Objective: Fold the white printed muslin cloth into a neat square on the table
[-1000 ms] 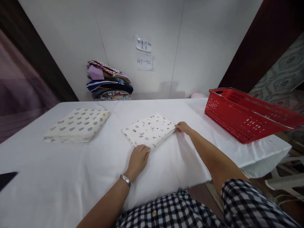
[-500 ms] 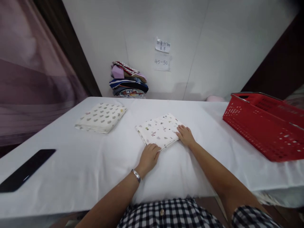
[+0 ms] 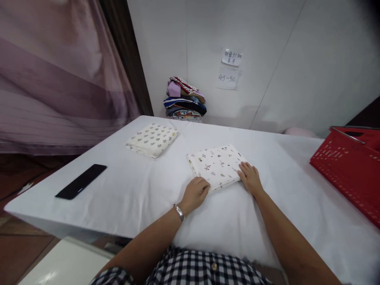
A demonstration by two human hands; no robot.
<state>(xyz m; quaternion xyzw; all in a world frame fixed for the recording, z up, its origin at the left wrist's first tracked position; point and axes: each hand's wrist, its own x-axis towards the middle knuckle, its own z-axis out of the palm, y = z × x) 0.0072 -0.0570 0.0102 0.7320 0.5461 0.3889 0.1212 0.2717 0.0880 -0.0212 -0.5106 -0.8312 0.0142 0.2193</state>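
Note:
A folded white cloth (image 3: pixel 219 164) with small printed plants and shapes lies in the middle of the table, turned at a slant. At its near left corner is my left hand (image 3: pixel 195 194), fingers curled together on the edge; the fingertips are partly hidden. My right hand (image 3: pixel 250 177) rests on the right corner of the same cloth, its fingers stretched out over the top. Farther left lies a second folded cloth (image 3: pixel 152 139), white with rows of grey-green prints, untouched by either hand.
A black phone-like slab (image 3: pixel 81 182) lies on the white-covered table (image 3: pixel 142 206) at left. On the right stands a red perforated basket (image 3: pixel 350 162) with metal handles. Folded fabrics (image 3: pixel 185 101) are stacked behind the table, near paper signs (image 3: pixel 230 67) on the wall. A pinkish curtain (image 3: pixel 59 79) hangs at left.
The view has swung left, so everything sits farther right in it and more of the table's left end shows. Both hands stay at the same corners of the cloth.

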